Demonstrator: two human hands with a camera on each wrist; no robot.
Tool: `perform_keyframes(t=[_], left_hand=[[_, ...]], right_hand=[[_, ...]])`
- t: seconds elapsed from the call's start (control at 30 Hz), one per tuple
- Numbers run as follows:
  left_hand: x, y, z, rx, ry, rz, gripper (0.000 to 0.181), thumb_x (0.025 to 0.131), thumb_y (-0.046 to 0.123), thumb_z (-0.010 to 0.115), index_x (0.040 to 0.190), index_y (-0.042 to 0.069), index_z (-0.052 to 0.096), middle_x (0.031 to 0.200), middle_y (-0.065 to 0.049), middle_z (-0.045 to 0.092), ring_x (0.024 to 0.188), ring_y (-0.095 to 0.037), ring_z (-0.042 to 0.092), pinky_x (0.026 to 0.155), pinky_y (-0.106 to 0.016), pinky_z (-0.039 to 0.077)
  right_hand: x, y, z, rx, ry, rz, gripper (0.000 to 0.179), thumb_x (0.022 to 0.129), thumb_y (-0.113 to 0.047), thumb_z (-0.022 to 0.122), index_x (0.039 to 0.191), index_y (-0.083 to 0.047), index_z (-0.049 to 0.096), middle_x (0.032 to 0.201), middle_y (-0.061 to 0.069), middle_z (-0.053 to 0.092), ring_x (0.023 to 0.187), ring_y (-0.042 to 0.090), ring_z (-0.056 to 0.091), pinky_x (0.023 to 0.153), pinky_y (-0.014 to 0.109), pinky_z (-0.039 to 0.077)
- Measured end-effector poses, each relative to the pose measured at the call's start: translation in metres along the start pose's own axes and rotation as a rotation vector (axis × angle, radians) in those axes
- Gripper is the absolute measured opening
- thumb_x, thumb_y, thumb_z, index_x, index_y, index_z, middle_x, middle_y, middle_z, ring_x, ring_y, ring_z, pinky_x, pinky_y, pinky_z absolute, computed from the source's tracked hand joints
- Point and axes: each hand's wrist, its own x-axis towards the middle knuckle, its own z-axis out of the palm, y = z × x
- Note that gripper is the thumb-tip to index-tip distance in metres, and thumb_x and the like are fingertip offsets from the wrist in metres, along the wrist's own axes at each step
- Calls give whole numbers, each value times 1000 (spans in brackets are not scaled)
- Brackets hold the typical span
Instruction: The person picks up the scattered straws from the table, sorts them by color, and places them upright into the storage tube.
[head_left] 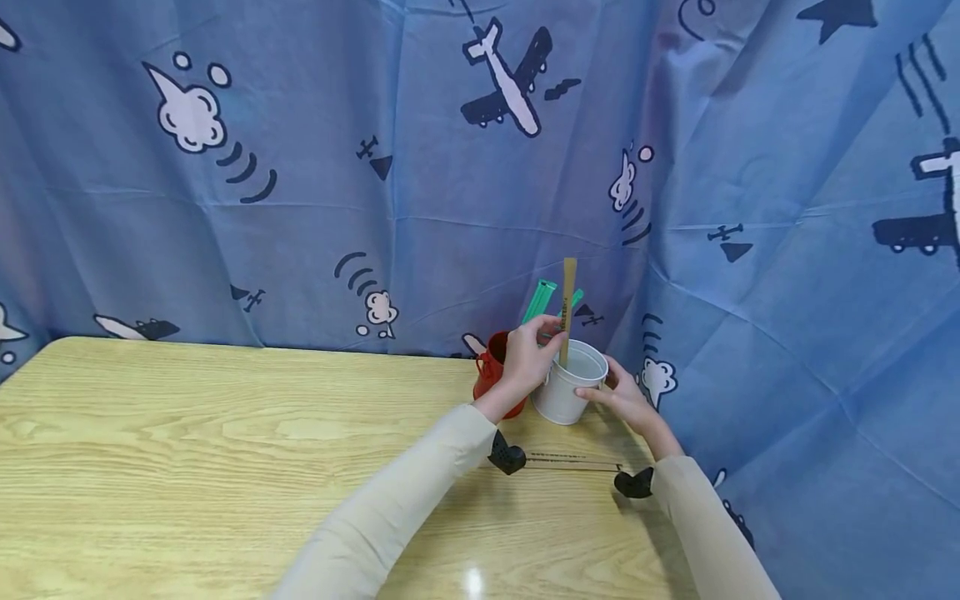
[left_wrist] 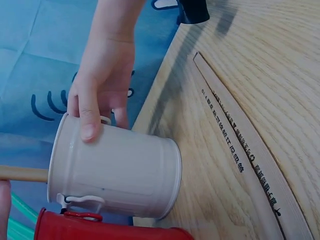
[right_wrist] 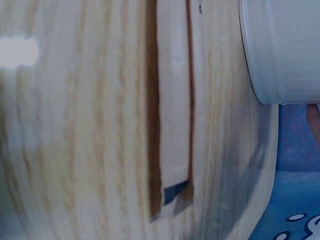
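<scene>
My left hand [head_left: 527, 354] pinches a long, narrow tan stick [head_left: 568, 292] with dark printing, like a wrapped chopstick packet. It stands nearly upright, its lower end inside a white bucket [head_left: 558, 402]. My right hand [head_left: 628, 402] grips that bucket at its right side. In the left wrist view the right thumb [left_wrist: 89, 117] lies on the wall near the rim, the other fingers partly hidden behind. Left of the white bucket stands a red bucket [head_left: 489, 371], partly covered by my left hand. Green strips [head_left: 538, 302] rise behind that hand; their lower ends are hidden.
Flat, pale printed strips [left_wrist: 250, 150] with dark characters lie on the wooden table [head_left: 225, 450] in front of the buckets. A blue patterned curtain [head_left: 315, 167] hangs behind and along the right. Each wrist carries a black device [head_left: 507, 454].
</scene>
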Motion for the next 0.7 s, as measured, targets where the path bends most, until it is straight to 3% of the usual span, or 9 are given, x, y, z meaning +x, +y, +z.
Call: perform_keyframes(t=[0.2,0.5,0.57,0.7], left_hand=[[-2,-3,3,51,-4,-32,25,95,19,61,116,8,69,104,-8,72,83,-18,70,68,-16,54],[0,-2,-3,104,30,-23,20,92,18,65,109,11,73,95,-7,75,63,-13,65,51,-13,44],[1,-2,-5,81,21,-36,20,91,16,66,109,10,73,94,-8,75,62,-13,66,50,-13,46],[0,-5,-7,-42,-42,-86,24,92,12,64,115,8,71,101,-12,74,74,-16,73,61,-16,55]], right_hand=[[0,1,1,-9,3,9,72,87,-9,69,147,-2,30,141,25,43,132,39,39,107,54,32],[-2,-3,1,1,-5,15,74,87,-8,68,148,-2,27,143,26,41,133,40,37,108,57,30],[-2,-5,1,-1,0,17,74,87,-9,68,148,-2,27,143,25,41,133,39,37,109,57,30],[-2,-4,1,-1,-7,20,74,87,-9,68,148,-1,27,144,26,40,134,40,36,110,57,30]])
